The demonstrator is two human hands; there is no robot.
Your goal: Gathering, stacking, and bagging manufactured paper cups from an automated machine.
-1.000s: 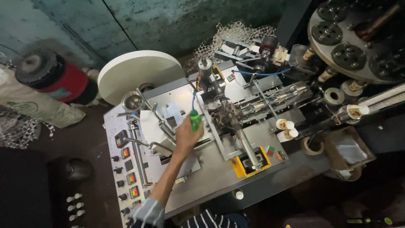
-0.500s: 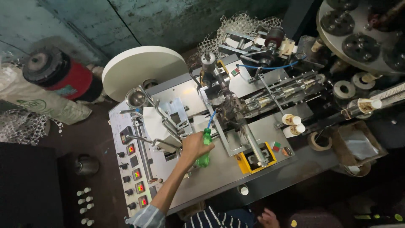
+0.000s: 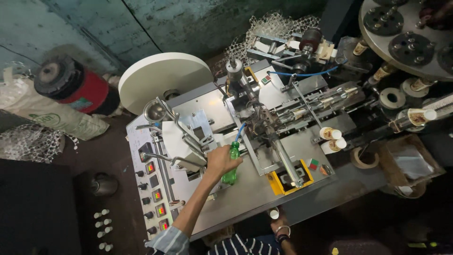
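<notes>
My left hand [image 3: 221, 160] is closed around a small green plastic bottle [image 3: 231, 165], held upright over the grey metal deck [image 3: 245, 196] of a paper cup machine. The bottle sits just left of the machine's central mechanism [image 3: 264, 127] and below a thin blue tube [image 3: 239, 132]. My striped sleeve [image 3: 170, 238] enters from the bottom edge. My right hand [image 3: 279, 227], with a band on the wrist, hangs low under the deck's front edge, close to a white cup [image 3: 273, 213]. Its fingers are too hidden to read.
A big white paper roll [image 3: 163, 78] stands at the back left. A control panel [image 3: 153, 189] with lit displays and knobs runs down the left side. Finished paper cups [image 3: 331, 139] lie at the right, below a round turret [image 3: 406, 33]. A red cylinder [image 3: 78, 87] and sacks lie on the floor.
My left hand has brought the green bottle down and toward me, away from the central mechanism. My right hand has come into view at the bottom edge.
</notes>
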